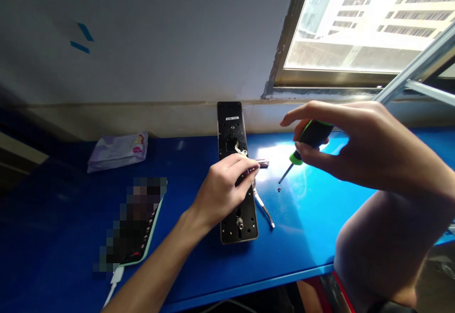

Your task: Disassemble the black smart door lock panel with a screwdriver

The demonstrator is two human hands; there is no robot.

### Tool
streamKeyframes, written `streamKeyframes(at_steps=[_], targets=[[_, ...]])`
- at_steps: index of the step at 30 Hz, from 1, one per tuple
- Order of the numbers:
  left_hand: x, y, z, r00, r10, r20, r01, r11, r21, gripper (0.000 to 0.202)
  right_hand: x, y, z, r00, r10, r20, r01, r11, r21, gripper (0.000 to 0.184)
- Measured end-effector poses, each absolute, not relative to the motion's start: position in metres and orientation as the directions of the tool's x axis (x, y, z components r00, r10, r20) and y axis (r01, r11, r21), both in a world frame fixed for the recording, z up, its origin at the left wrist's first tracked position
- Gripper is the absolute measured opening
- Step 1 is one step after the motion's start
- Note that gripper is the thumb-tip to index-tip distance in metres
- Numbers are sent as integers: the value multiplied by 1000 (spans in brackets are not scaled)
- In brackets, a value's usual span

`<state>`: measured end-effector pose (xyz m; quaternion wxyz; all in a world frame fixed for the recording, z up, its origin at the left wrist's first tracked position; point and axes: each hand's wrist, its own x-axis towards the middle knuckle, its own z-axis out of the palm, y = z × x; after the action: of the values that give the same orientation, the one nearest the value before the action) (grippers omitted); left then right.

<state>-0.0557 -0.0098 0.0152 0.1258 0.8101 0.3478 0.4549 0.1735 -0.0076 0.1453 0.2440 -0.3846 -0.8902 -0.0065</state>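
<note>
My right hand (341, 137) is closed around the black and green handle of a screwdriver (313, 136). Its shaft slants down to the left, and the tip is just above a few tiny screws (279, 189) on the blue table. Over the middle of a long black plate (231, 114), my left hand (227, 185) pinches a small shiny metal piece (263, 163) that juts out past the fingertips. A white-wrapped cable (259, 198) with a small plug comes out from beside that hand and lies on the table. The hand hides the plate's middle.
A phone (138, 223) with a white charging cable (115, 280) lies on the blue table (199, 275) at left. Behind it is a purple and white packet (117, 151). A wall (159, 57) and a window (341, 61) bound the back, with metal bars (408, 76) at right.
</note>
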Motion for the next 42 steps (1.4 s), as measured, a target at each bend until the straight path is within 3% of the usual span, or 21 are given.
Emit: streamKeyframes(at_steps=[2, 5, 7, 15, 24, 26, 27, 30, 32, 34, 36, 39, 42], targets=[[-41, 2, 26, 493, 681, 542, 463, -733, 499, 14, 182, -3, 142, -572, 764, 299, 748, 636, -192, 27], [-15, 23, 37, 724, 645, 244, 531, -747, 399, 17, 192, 4, 137, -527, 849, 36, 811, 515, -278, 27], [3, 35, 39, 785, 614, 82, 560, -760, 332, 20, 198, 7, 135, -498, 865, -59, 832, 457, -314, 31], [37, 51, 16, 813, 574, -101, 574, -757, 313, 18, 219, 9, 141, -437, 894, -97, 837, 364, -410, 40], [22, 45, 6, 795, 607, -8, 567, -737, 368, 31, 219, -4, 140, -481, 870, 109, 779, 481, -402, 27], [7, 37, 15, 796, 601, 75, 529, -750, 398, 27, 218, -4, 141, -505, 852, 138, 755, 513, -407, 28], [-2, 32, 20, 783, 588, 203, 461, -767, 446, 25, 218, -4, 142, -518, 841, 158, 740, 533, -410, 29], [-37, 20, 23, 478, 635, 607, 432, -772, 467, 19, 215, -2, 143, -557, 786, 268, 700, 618, -357, 30], [-60, 17, 14, 154, 686, 712, 586, -643, 493, 18, 210, -2, 144, -588, 726, 356, 666, 685, -295, 30], [-79, 17, -2, -68, 788, 612, 596, -460, 658, 27, 201, -4, 147, -595, 668, 446, 625, 734, -266, 30], [-93, 20, -18, -179, 899, 398, 424, -295, 856, 36, 189, -9, 150, -560, 629, 539, 587, 761, -277, 30], [-100, 22, -34, -113, 983, 144, 134, -129, 983, 45, 167, -14, 150, -445, 591, 673, 544, 776, -321, 25], [-98, 19, -37, -24, 995, 98, 13, -98, 995, 47, 144, -11, 144, -386, 570, 725, 542, 776, -321, 23]])
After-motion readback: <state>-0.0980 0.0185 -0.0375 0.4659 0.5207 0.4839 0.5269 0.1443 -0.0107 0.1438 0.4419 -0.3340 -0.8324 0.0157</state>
